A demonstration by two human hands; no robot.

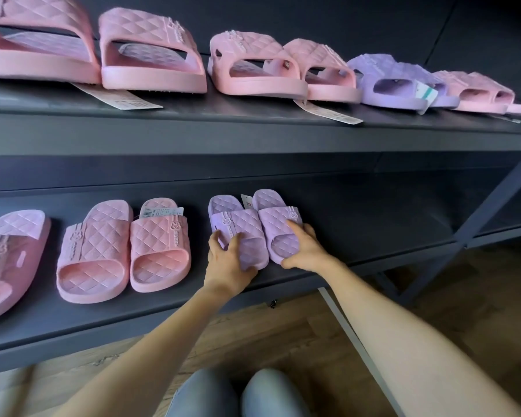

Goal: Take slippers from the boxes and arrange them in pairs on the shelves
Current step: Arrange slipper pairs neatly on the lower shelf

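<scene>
The left lilac slipper (pixel 238 227) and right lilac slipper (pixel 278 224) lie side by side on the lower shelf (pixel 358 236), straps touching, toes toward the person, with a paper tag (pixel 247 201) showing between their heels. The left hand (pixel 227 263) grips the left one's toe end with curled fingers, and the right hand (pixel 306 248) holds the other, fingers over its strap and thumb at the toe. A pink pair (pixel 97 251) sits just to the left, and a row of pink and lilac slippers (pixel 253 64) lines the upper shelf (pixel 253 136).
</scene>
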